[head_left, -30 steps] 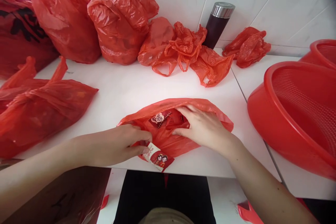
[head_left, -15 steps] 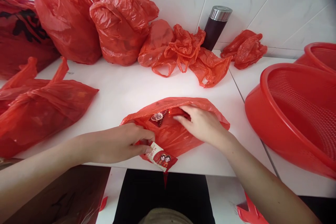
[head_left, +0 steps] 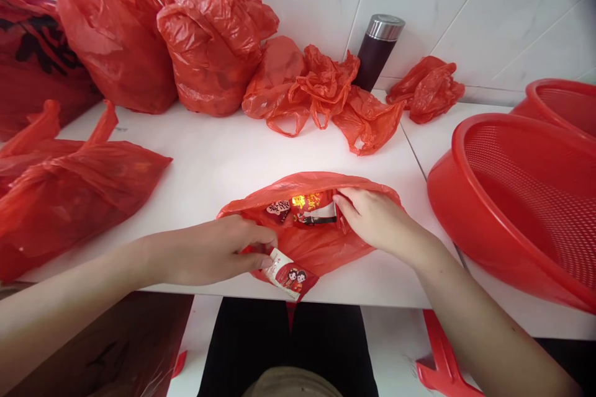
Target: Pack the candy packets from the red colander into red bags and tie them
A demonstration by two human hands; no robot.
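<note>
A red plastic bag (head_left: 326, 251) lies open toward me at the table's front edge. My left hand (head_left: 228, 251) is closed at the bag's lower left rim, pinching a small red-and-cream candy packet (head_left: 292, 275) with two cartoon figures on it. Inside the bag, my right hand (head_left: 372, 214) has thumb and fingers closed on the right end of a shiny red packet (head_left: 313, 203) with gold characters. Left of that packet sits a dark red packet (head_left: 278, 208) with white lettering. Some fingertips of my right hand are hidden by the packet and bag.
A tied red bag (head_left: 79, 186) lies at the left. Full red bags (head_left: 212, 56) and crumpled bags (head_left: 321, 87) line the wall, along with a dark flask (head_left: 377, 53). Red perforated baskets (head_left: 465, 198) stand at the right on the white table (head_left: 195, 161).
My right hand has moved right and now grips the gold-lettered packet, which shows more fully in the bag. The left hand keeps its packet in nearly the same place.
</note>
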